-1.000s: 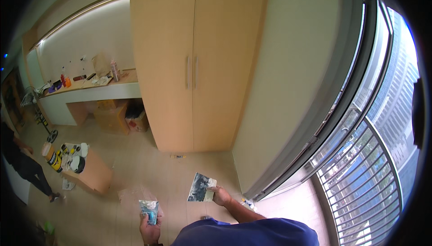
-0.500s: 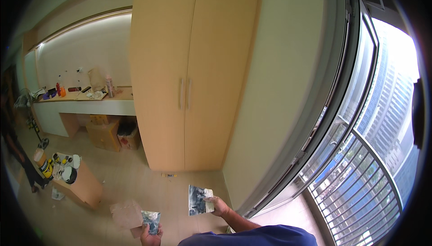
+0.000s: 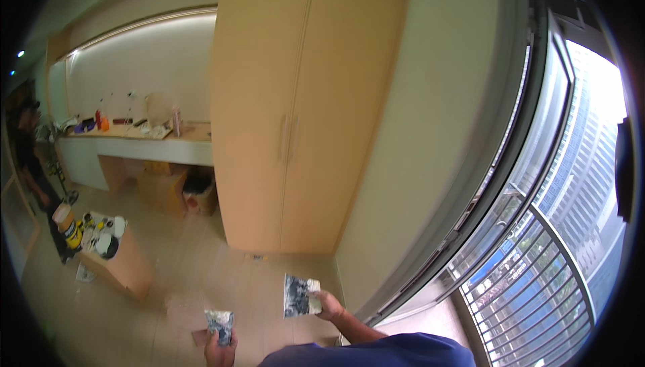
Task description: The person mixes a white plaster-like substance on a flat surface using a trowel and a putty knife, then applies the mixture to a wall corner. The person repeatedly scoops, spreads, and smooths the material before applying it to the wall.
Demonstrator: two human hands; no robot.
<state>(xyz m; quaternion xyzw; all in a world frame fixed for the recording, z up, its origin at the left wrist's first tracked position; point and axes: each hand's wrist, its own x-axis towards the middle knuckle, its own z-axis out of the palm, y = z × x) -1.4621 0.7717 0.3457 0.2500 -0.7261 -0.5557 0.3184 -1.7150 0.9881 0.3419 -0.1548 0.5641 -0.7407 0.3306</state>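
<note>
My left hand, low in the picture, is closed round a small flat putty knife whose blade points up and is smeared grey and white. To its right, my right hand grips a wider putty knife. Its squarish blade carries dark patches and a thick whitish smear by the thumb. The two blades are apart and touch nothing, held above the floor in front of the tall wooden wardrobe. Handles of both tools are hidden by my fingers.
A wooden box stand with tubs and tools stands at left; a person in dark clothes is behind it. A cluttered counter lines the back wall. A pinkish sheet lies on the floor. An open glass door and balcony railing are right.
My view has turned a little left, so the room sits further right and the person at far left shows more fully. Both hands still hold their putty knives in nearly the same places.
</note>
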